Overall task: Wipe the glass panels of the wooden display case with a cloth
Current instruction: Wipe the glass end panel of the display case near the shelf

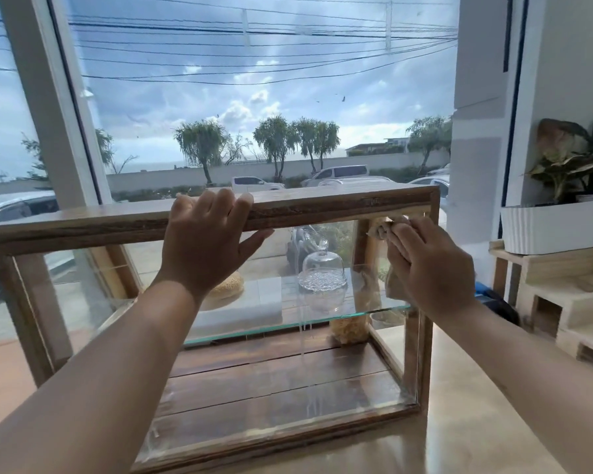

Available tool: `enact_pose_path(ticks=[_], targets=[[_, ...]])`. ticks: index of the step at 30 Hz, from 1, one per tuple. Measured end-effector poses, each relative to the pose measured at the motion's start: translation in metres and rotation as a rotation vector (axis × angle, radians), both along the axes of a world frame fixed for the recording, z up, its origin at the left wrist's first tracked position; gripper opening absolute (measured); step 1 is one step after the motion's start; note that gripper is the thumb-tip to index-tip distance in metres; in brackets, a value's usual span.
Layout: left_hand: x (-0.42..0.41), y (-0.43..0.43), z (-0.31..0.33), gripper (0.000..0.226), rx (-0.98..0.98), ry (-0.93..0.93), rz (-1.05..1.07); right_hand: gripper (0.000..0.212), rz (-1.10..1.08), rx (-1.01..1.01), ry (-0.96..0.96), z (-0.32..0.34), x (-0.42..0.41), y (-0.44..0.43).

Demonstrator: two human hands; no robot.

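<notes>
A wooden display case (339, 203) with glass panels stands on a light counter in front of me. My left hand (206, 244) lies over the case's top front rail, fingers on top and thumb under it. My right hand (425, 265) presses a beige cloth (382, 229) flat against the front glass panel (254, 388) at its upper right corner. Part of the cloth hangs hidden behind my palm. Wet streaks run down the glass near the middle. Inside, a glass shelf (322, 319) carries a small glass dome (322, 268).
A large window (254, 97) lies right behind the case. To the right stand a white planter (555, 227) with leafy plants and stepped pale wooden crates (569, 302). The light counter (476, 439) stretches to the right of the case.
</notes>
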State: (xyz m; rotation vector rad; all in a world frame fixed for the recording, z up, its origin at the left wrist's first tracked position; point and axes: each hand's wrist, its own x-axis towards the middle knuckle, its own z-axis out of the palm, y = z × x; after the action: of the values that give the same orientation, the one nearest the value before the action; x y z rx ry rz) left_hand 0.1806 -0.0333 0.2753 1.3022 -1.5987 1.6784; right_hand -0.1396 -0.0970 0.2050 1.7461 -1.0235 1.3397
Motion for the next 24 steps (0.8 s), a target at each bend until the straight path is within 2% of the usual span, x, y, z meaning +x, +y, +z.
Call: enact_pose_path(ticks=[2,6,7,12,13,16,17,21,24], targets=[[0.001,-0.001,-0.001,0.056,-0.008,0.01,0.003,0.02,0.008,-0.015,-0.021,0.006,0.01,0.002],[-0.001,0.0,0.0,0.057,0.0,0.034,0.002,0.017,0.042,-0.061,0.226,0.009,0.023,0.008],[-0.001,0.0,0.0,0.058,0.002,0.033,0.002,0.015,0.03,-0.05,0.236,0.009,0.015,0.006],[-0.001,-0.002,0.0,0.057,-0.013,0.025,0.007,0.016,-0.074,0.036,0.015,0.014,-0.002,0.006],[-0.001,-0.002,-0.001,0.057,-0.014,0.025,0.003,0.016,-0.034,0.017,0.053,0.014,0.007,0.01],[-0.001,-0.004,-0.001,0.057,-0.031,0.033,-0.016,0.016,0.073,-0.035,0.327,0.006,0.025,0.015],[-0.001,-0.004,-0.001,0.057,-0.035,0.031,-0.018,0.016,0.068,-0.02,0.352,0.002,0.022,0.015],[0.0,-0.004,-0.002,0.058,-0.033,0.033,-0.01,0.015,-0.107,0.06,0.008,-0.004,-0.008,0.006],[-0.001,-0.003,-0.002,0.059,-0.029,0.041,-0.004,0.018,-0.133,0.038,-0.021,0.003,-0.001,0.002]])
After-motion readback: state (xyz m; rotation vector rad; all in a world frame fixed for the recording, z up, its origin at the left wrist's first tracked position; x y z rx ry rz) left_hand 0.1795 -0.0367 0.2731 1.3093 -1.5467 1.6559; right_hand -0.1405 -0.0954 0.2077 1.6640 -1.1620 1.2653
